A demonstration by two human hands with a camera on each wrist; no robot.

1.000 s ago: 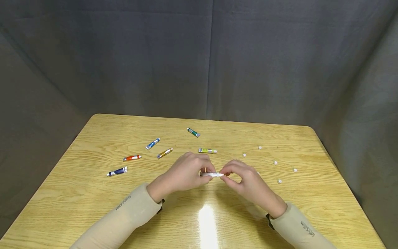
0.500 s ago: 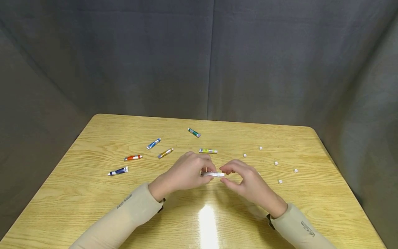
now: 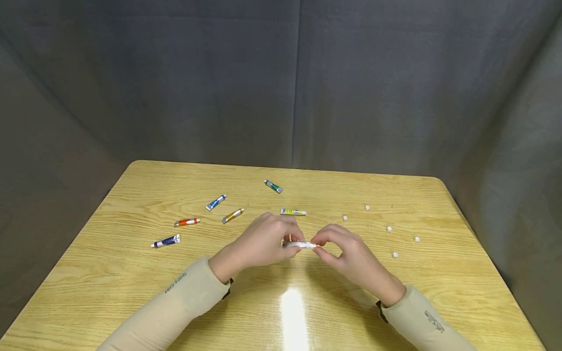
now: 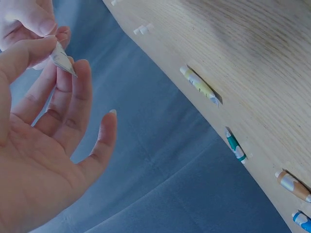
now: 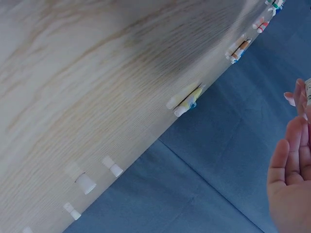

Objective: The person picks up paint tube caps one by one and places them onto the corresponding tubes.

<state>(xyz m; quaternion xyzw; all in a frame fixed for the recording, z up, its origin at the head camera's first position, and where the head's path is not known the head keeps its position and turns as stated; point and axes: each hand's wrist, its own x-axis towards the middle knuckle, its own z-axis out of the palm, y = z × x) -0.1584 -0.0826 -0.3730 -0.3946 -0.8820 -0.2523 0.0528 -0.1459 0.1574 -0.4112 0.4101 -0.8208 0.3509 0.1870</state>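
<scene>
My left hand (image 3: 268,241) pinches a small white paint tube (image 3: 298,244) between thumb and fingers, above the middle of the table. The tube lies level, with its cap end to the right. My right hand (image 3: 349,253) pinches the white cap at that end with thumb and forefinger. In the left wrist view, the flat tail of the tube (image 4: 62,61) sticks out past the left thumb, and the other fingers stand apart from it. The right wrist view shows only the edge of the tube (image 5: 309,92) beside the right hand (image 5: 294,179).
Paint tubes lie across the table (image 3: 246,302): dark blue (image 3: 166,241), orange-red (image 3: 187,222), light blue (image 3: 216,202), ochre (image 3: 233,215), green (image 3: 273,186) and yellow-green (image 3: 292,212). Several loose white caps lie on the right, one nearest the right hand (image 3: 395,255). A grey curtain (image 3: 219,87) hangs behind.
My right thumb and forefinger stood apart around the cap half a second ago and now meet on it again. The left hand keeps its hold on the tube, nearly still.
</scene>
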